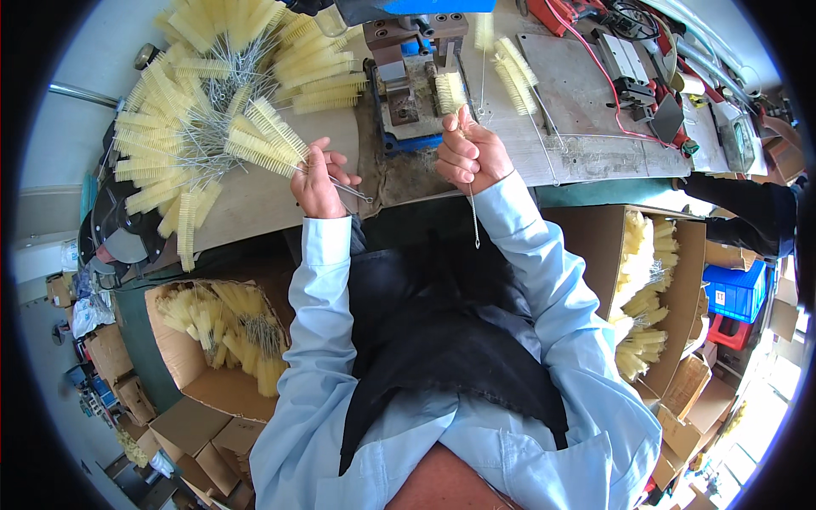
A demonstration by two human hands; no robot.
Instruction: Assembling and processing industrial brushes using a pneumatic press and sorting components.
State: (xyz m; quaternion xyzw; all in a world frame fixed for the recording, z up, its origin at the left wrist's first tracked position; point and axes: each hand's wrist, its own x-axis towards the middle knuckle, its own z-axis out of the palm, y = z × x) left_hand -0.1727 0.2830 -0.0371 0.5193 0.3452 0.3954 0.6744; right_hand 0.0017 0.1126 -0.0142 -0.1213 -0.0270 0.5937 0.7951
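Observation:
Two pale yellow bottle brushes (265, 134) with twisted wire stems are pinched between the thumb and fingers of my left hand (320, 180). Their stems run out past the fingers to a looped end, and the other fingers are loosely spread. My right hand (473, 155) is closed round the wire stem of another bottle brush (450, 92), its bristles upright at the front of the press (408, 102). The looped end of that stem hangs below my fist. Left of the press, a large heap of similar brushes (183, 127) fans out with stems crossing in the middle.
Loose brushes (515, 75) lie right of the press on the workbench (586, 157). Farther right are a red tool (569, 13), a red cable and a metal block (625, 64). Brush-filled cardboard boxes stand below at left (174, 370) and right (595, 246), flanking my lap.

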